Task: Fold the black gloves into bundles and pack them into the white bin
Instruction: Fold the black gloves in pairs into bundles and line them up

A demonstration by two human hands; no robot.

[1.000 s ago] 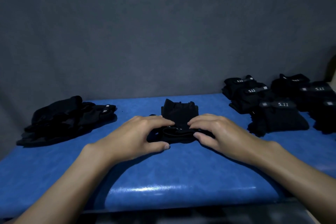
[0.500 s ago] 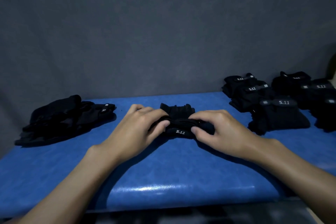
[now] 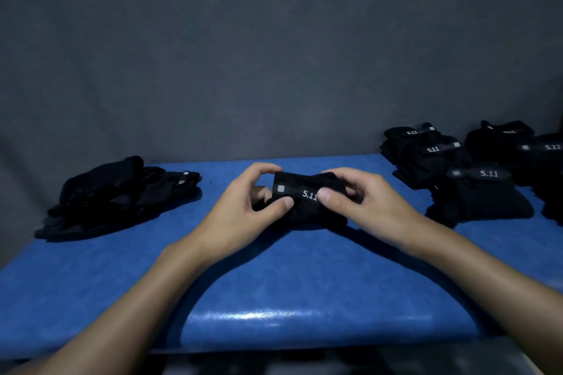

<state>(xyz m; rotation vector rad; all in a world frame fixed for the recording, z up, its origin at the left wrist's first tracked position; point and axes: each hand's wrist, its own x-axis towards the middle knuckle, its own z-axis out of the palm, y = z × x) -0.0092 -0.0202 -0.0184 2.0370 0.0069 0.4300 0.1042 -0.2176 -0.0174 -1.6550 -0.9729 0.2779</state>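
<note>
Matt black woven cloth in the glove bundle (image 3: 306, 192), loose pile (image 3: 122, 195) and folded stacks (image 3: 481, 195); glossy, smooth blue sheet over the table (image 3: 274, 298); matt grey fabric backdrop (image 3: 274, 55).

A blue table (image 3: 274, 283) carries loose gloves (image 3: 122, 198) left, folded bundles (image 3: 475, 192) right.

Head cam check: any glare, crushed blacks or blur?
Head view: dim overall; a glare streak on the blue table near its front edge; the loose glove pile crushes to black, with little detail; the glove bundle is sharp, its 5.11 label readable.
</note>
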